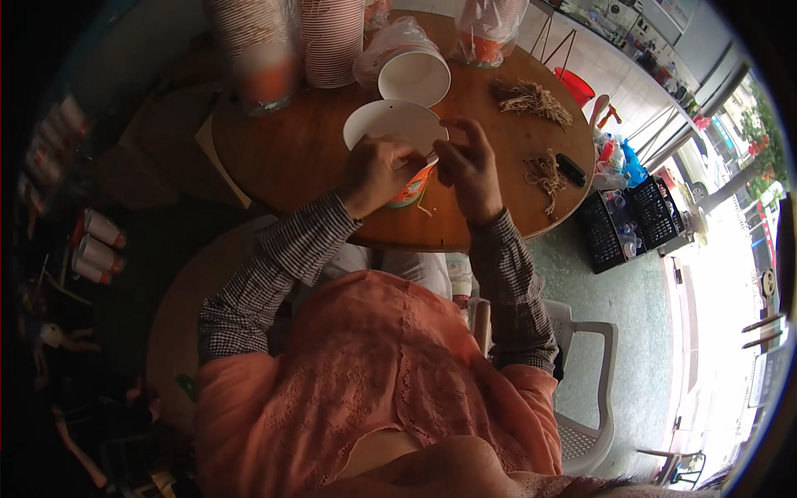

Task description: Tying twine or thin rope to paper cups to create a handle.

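A white-lined paper bucket (386, 119) with an orange and green outside stands upright at the near edge of the round table. Both hands meet at the near right part of its rim. My left hand (375, 173) is closed there, thumb and fingertips pinching the end of a tan string (424, 204) that dangles against the bucket's outside. From the right, my right hand (471, 170) pinches at the same spot with its fingers bent. The fingertips partly hide the string and where it meets the rim.
Behind it, another white bucket (415, 79) lies tipped beside clear plastic. Tall stacks of buckets (333, 41) stand at the back. To the right lie string bundles (531, 101) and a dark object (570, 169). A black crate (610, 228) and white chair (610, 365) flank the table (498, 149).
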{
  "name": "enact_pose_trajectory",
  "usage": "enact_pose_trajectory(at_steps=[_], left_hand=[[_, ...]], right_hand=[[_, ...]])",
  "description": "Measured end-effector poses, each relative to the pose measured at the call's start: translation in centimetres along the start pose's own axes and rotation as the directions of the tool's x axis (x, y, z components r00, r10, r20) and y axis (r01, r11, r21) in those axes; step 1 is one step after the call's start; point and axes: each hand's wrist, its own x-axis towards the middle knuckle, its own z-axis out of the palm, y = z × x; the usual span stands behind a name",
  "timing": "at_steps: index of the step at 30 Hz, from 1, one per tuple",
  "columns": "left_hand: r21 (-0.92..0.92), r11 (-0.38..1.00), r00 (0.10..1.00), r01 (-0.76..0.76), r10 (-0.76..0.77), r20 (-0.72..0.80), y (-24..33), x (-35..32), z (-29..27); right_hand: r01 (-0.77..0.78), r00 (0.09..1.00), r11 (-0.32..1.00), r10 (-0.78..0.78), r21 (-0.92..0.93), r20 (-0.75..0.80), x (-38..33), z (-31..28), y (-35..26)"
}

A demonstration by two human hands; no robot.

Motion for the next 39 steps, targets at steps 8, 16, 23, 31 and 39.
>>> enact_pose_trajectory(at_steps=[8,16,23,31,39], left_hand=[[0.352,0.929,0.965,-0.115,0.188,-0.181,0.8,-2.0,0.6],[0.653,0.706,0.947,-0.273,0.315,0.055,-2.4,-1.6,-5.8],[-0.376,0.925,0.941,-0.061,-0.073,-0.331,5.1,-7.3,-0.7],[-0.663,0.629,0.894,0.406,-0.423,0.147,3.7,-12.9,-1.5],[-0.107,0.948,0.953,0.3,-0.292,0.084,3.8,-15.1,-1.0]], right_hand=[[0.091,0.974,0.931,-0.01,0.353,-0.225,2.1,-5.3,-5.1],[-0.229,0.967,0.722,0.091,0.652,0.238,-1.4,-4.2,-6.0],[-0.254,0.957,0.792,0.122,0.555,0.264,-5.2,4.0,-5.1],[-0.174,0.985,0.746,0.119,0.643,0.128,-7.4,1.3,0.5],[-0.247,0.933,0.961,0.271,-0.124,0.236,-11.2,5.1,1.0]])
